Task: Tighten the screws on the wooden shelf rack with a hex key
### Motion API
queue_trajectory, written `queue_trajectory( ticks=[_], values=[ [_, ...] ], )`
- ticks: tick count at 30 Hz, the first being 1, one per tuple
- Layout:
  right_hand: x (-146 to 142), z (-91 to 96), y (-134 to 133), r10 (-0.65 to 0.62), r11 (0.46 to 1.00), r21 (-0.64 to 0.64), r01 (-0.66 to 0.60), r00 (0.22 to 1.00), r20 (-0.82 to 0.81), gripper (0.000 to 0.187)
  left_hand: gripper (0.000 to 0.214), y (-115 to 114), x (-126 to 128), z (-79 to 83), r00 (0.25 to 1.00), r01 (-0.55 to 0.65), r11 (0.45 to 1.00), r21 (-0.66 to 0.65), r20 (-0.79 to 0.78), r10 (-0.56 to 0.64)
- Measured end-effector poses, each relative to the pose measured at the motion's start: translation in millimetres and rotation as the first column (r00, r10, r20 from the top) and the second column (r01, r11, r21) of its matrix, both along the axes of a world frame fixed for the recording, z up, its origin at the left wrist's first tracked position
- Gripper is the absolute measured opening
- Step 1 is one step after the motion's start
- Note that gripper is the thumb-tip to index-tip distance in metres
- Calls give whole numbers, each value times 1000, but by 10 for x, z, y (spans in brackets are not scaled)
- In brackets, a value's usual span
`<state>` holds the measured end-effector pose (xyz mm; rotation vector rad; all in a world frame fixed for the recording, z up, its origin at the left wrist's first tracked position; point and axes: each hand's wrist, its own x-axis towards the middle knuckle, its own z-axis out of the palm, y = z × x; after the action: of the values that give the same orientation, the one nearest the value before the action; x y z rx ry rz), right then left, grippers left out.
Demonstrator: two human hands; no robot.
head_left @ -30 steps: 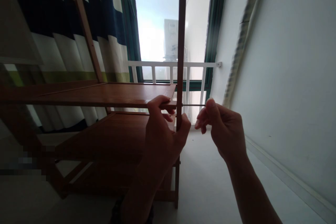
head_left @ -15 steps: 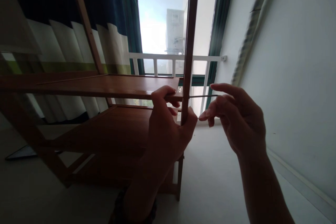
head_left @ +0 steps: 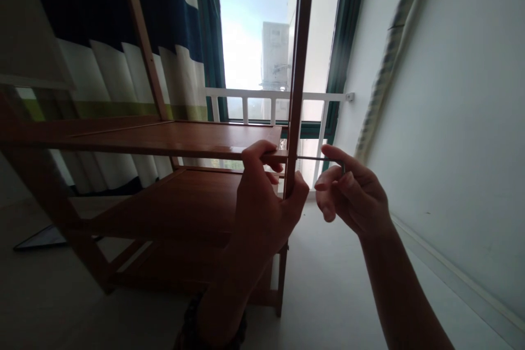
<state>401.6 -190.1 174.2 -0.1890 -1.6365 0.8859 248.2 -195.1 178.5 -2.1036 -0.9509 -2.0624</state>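
Note:
A brown wooden shelf unit (head_left: 197, 139) with several levels stands before me. My left hand (head_left: 266, 202) is wrapped round its near right corner, where the shelf edge meets an upright post (head_left: 301, 54). From the outer side of that post a thin L-shaped hex key (head_left: 314, 158) sticks out to the right, its tip at the post. My right hand (head_left: 355, 191) grips the bent short end of the key between thumb and fingers, the index finger lying along the bend. The screw head itself is too small to make out.
Behind the unit are a window with a white railing (head_left: 246, 93) and a striped curtain (head_left: 102, 60). A white wall (head_left: 463, 109) rises on the right, with a wrapped pipe (head_left: 385, 65) along it. A flat dark-edged object (head_left: 41, 238) lies on the floor at left.
My right hand has shifted slightly left and its fingers have turned round the key; the key's bent end now shows pointing down. My left hand keeps its hold on the corner.

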Motion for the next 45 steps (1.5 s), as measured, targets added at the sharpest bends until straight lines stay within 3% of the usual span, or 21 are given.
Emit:
queue_trajectory(
  ticks=[5, 10, 20, 25, 28, 32, 36, 38, 45],
  values=[
    [-189, 58, -77, -231, 970, -122, 212, 959, -167, 29, 49, 19, 2, -10, 1000, 23, 1000, -1, -3, -23],
    [-287, 104, -114, -108, 970, -236, 54, 969, -222, 25, 49, 27, 6, -14, 1000, 15, 1000, -3, 10, -15],
    [-182, 8, -32, -173, 983, -82, 164, 977, -122, 26, 49, 20, -10, -29, 1000, 16, 1000, 7, -7, -16],
    [-214, 4, 8, -359, 933, -93, 347, 916, -179, 33, 47, 12, -9, -21, 1000, 24, 1000, 8, -8, -24],
    [-217, 20, 7, -369, 930, -77, 361, 906, -208, 14, 47, 17, -5, -16, 1000, 15, 1000, 15, -7, -15],
    [-225, 68, -80, -383, 922, -128, 366, 909, -165, 29, 46, 24, -7, -11, 1000, 8, 1000, 15, -13, -7],
    [-270, 129, -197, -428, 899, -172, 402, 891, -155, 15, 47, 17, -6, -8, 1000, 3, 1000, 27, -9, -2],
    [-279, 141, -222, -447, 892, -166, 421, 876, -180, 20, 47, 10, -4, -8, 1000, 5, 1000, 19, -6, -5],
    [-117, 84, -117, -206, 978, 1, 209, 966, -155, 18, 49, 13, -3, -8, 1000, -15, 999, 29, -4, 15]
  ],
)
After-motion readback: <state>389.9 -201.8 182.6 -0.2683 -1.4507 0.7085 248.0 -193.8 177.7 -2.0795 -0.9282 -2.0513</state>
